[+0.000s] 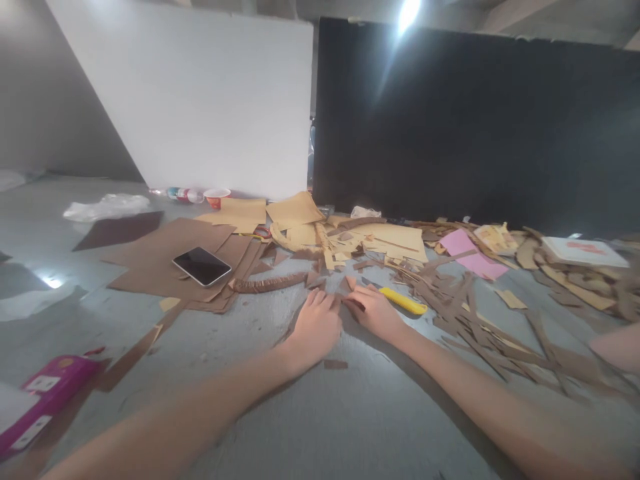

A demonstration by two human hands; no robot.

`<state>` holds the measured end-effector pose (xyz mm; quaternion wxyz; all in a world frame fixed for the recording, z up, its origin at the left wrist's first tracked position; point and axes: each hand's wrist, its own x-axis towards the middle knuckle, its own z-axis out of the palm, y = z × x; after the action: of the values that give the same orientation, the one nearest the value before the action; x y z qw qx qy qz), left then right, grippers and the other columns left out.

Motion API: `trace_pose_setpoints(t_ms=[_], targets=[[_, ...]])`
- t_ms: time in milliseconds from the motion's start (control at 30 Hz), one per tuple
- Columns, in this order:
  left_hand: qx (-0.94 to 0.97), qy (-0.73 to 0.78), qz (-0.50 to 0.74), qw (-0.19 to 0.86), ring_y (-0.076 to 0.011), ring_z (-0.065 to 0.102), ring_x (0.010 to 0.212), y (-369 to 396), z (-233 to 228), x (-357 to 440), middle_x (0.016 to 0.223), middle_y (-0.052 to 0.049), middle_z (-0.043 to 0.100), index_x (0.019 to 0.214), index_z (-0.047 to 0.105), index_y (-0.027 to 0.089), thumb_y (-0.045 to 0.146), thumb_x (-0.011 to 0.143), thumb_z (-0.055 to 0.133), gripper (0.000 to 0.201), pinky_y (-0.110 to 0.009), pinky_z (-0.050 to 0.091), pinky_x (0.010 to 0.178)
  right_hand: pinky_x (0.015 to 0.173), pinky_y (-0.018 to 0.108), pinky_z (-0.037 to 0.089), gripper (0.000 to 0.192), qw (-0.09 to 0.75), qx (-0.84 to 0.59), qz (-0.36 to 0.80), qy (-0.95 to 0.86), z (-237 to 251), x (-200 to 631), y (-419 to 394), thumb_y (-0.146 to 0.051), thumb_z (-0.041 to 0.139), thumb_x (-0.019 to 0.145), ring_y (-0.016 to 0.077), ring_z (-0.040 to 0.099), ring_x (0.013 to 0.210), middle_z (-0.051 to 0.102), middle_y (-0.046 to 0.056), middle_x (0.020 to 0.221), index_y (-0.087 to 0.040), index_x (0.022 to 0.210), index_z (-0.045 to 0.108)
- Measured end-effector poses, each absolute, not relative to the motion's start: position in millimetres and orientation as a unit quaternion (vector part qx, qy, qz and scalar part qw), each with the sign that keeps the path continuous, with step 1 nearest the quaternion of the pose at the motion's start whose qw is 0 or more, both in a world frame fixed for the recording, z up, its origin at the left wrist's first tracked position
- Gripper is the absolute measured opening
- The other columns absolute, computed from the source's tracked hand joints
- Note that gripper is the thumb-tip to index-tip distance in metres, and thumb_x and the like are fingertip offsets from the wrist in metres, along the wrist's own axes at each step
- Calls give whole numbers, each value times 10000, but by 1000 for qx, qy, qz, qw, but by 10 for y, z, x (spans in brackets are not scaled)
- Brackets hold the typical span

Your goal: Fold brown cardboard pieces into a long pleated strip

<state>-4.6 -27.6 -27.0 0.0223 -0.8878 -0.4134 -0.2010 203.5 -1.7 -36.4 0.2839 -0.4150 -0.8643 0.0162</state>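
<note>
My left hand (316, 328) rests on the grey table with its fingers bent down and close together. Whatever lies beneath those fingers is hidden. Just beside it, my right hand (374, 312) pinches a small dark brown piece of cardboard (354, 303), and the fingertips of both hands nearly meet. Small brown triangular scraps (315, 277) lie beyond my fingers. A fringed, curved brown strip (273, 283) is to the left of them. Close to my right hand lies a yellow utility knife (404, 301). A small brown rectangle (335, 365) sits nearer to me.
Brown cardboard sheets (150, 260) carry a phone (202, 266) at left. Cut strips (475, 320) pile up at right, near pink paper (473, 253) and a white box (585, 252). A magenta power strip (55, 393) lies front left. Another person's arm (620, 348) shows at right.
</note>
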Motion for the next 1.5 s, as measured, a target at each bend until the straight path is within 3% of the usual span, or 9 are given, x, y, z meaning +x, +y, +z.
trace_pose_setpoints(t_ms=[300, 667, 833, 1067, 1300, 1500], targets=[[-901, -386, -198, 5, -341, 615, 1075, -223, -318, -56, 1056, -165, 705, 1120, 734, 115, 94, 915, 564, 267, -497, 490, 1022, 792, 334, 423, 336, 300, -459, 116, -828, -378, 2055, 70, -408, 543, 1102, 199, 616, 786, 696, 33, 836, -210, 864, 674], [-912, -364, -185, -30, -333, 621, 1152, -202, -377, -48, 1092, -159, 725, 1077, 767, 153, 77, 892, 564, 285, -483, 475, 1051, 692, 308, 363, 442, 294, -501, 96, -809, -423, 2046, 128, -507, 557, 1074, 165, 529, 632, 626, 1, 708, -202, 770, 658], [-922, -356, -152, 11, -351, 626, 1183, -212, -371, -39, 1122, -193, 731, 1068, 778, 99, 81, 899, 581, 261, -477, 488, 1058, 675, 307, 349, 454, 296, -508, 105, -802, -446, 2041, 157, -524, 577, 1051, 159, 527, 622, 637, 3, 698, -200, 739, 641], [-925, -352, -121, 78, -323, 630, 1230, -256, -314, -35, 1278, -204, 707, 1257, 709, 48, 105, 959, 517, 360, -460, 487, 1091, 668, 302, 360, 405, 288, -531, 121, -787, -440, 2040, 159, -523, 630, 1012, 167, 558, 643, 685, 16, 725, -210, 756, 661], [-921, -363, -113, 79, -324, 627, 1200, -229, -341, -19, 1232, -187, 708, 1186, 737, 90, 137, 928, 555, 319, -463, 512, 1044, 655, 304, 349, 418, 281, -544, 103, -784, -465, 2013, 157, -538, 620, 1017, 164, 549, 609, 682, 13, 685, -216, 753, 660], [-921, -366, -93, 97, -332, 617, 1168, -213, -380, -8, 1196, -194, 704, 1191, 736, 61, 136, 920, 596, 314, -450, 514, 1002, 717, 311, 376, 379, 308, -524, 67, -791, -424, 2016, 91, -528, 609, 1036, 175, 578, 654, 672, 1, 705, -223, 824, 681]])
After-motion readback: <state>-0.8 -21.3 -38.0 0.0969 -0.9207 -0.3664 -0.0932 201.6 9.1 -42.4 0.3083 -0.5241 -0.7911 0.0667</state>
